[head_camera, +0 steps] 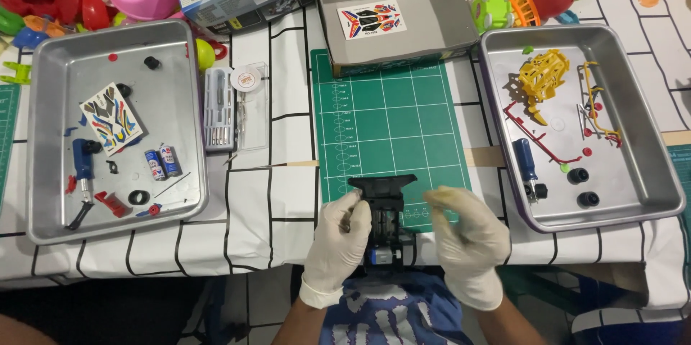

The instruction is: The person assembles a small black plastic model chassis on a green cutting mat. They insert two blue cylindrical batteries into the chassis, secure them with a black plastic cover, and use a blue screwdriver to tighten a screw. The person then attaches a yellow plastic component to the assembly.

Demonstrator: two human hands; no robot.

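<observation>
A black toy car chassis (385, 205) with a small silver and blue motor at its near end lies at the near edge of the green cutting mat (389, 125). My left hand (338, 244), in a white glove, grips the chassis on its left side. Just right of the chassis, my gloved right hand (464, 237) hovers with thumb and fingertips pinched together; whether anything small sits between them is too blurred to tell.
A metal tray (43, 136) at left holds a sticker sheet, two small batteries, a blue screwdriver and small parts. The right tray (648, 151) holds yellow and red plastic parts, black wheels and a blue screwdriver. An open grey box (439, 17), a tool case (219, 107) and toys lie behind.
</observation>
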